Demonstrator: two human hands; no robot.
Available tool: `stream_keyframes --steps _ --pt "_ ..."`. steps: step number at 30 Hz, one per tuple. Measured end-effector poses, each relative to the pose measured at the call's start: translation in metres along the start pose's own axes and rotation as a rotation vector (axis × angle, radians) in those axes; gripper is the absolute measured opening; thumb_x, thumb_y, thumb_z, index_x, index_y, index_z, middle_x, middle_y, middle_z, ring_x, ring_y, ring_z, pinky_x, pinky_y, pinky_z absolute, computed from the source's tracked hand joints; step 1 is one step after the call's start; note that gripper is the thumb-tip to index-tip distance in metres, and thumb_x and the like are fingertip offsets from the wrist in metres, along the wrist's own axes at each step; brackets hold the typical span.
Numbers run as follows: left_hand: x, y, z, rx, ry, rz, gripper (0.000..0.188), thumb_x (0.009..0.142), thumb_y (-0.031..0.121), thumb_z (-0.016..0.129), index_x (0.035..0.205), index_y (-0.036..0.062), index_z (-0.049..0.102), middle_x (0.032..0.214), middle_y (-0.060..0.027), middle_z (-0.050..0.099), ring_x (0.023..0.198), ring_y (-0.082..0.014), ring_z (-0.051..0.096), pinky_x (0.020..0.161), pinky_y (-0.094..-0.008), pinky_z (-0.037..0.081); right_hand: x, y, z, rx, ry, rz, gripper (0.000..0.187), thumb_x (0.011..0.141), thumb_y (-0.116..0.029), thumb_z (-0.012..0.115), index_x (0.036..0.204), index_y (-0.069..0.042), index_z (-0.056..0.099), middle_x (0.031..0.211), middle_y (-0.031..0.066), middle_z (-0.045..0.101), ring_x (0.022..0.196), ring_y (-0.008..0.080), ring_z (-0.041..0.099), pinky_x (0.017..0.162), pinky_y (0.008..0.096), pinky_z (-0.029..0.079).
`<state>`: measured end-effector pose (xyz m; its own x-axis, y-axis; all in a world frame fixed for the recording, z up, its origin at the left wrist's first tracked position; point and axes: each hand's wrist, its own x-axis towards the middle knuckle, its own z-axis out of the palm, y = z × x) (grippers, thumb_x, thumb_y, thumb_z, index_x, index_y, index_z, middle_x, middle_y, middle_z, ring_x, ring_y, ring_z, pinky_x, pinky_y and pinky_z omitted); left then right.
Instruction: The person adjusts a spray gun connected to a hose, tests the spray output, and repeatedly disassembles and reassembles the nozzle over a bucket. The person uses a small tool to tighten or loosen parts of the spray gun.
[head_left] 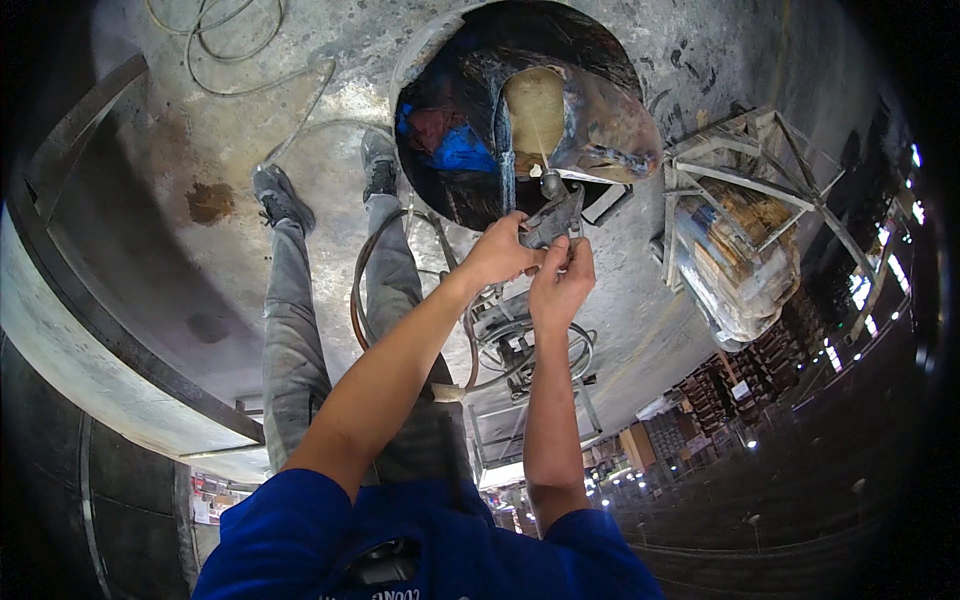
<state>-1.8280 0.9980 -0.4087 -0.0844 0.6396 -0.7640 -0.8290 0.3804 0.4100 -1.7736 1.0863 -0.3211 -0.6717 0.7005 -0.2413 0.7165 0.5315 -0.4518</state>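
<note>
As the left hand (497, 252) and right hand (562, 288) clasp a grey tool (553, 218), its tip overlaps a round bin (590, 45). Brown hose (357, 292) loops beneath the left forearm (395, 362).

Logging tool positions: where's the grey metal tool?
In the head view, just above and right of centre, the grey metal tool is held by the left hand and right hand, by the round dark opening.

Bare forearms (400, 365) stretched forward, hands (496, 252) close together, left slightly farther out (fingers (581, 261) curled)
</note>
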Motion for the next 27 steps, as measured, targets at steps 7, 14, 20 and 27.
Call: stream_keyframes --steps 7,14,20,27 --pt "-0.013 -0.005 0.022 0.093 0.184 0.261 0.062 0.080 0.022 0.090 0.126 -0.0073 0.060 0.084 -0.0180 0.073 0.070 -0.0283 0.071 0.064 -0.0388 0.054 0.000 0.020 -0.006 0.127 0.044 0.188 0.028 0.107 -0.015 0.058 0.086 0.003 0.054 0.078 0.0162 0.055 0.070 0.0302 0.055 0.068 0.0444 0.047" --pt "-0.013 -0.010 0.032 0.256 0.348 0.269 0.065 0.078 0.024 0.092 0.126 -0.0040 0.058 0.101 -0.0299 0.074 0.095 -0.0521 0.071 0.083 -0.0516 0.055 0.013 0.004 -0.010 0.375 0.056 0.328 0.023 0.101 -0.006 0.068 0.121 0.001 0.058 0.100 0.0108 0.066 0.087 0.0174 0.064 0.076 0.0338 0.053" --pt "-0.023 -0.002 0.034 0.259 0.322 0.186 0.095 0.081 0.010 0.085 0.158 -0.0024 0.031 0.093 -0.0341 0.072 0.094 -0.0542 0.071 0.087 -0.0584 0.056 0.031 -0.003 0.011 0.450 0.064 0.387 0.043 0.091 0.002 0.077 0.129 0.003 0.058 0.102 0.0155 0.070 0.086 0.0193 0.068 0.074 0.0317 0.055" --pt "-0.025 -0.005 0.040 0.298 0.301 0.258 0.094 0.084 0.002 0.070 0.164 -0.0028 0.022 0.075 -0.0333 0.068 0.074 -0.0550 0.070 0.073 -0.0600 0.055 0.029 -0.013 0.029 0.268 0.300 0.458 0.047 0.084 0.003 0.081 0.126 0.004 0.062 0.100 0.0239 0.075 0.084 0.0269 0.073 0.071 0.0383 0.058"
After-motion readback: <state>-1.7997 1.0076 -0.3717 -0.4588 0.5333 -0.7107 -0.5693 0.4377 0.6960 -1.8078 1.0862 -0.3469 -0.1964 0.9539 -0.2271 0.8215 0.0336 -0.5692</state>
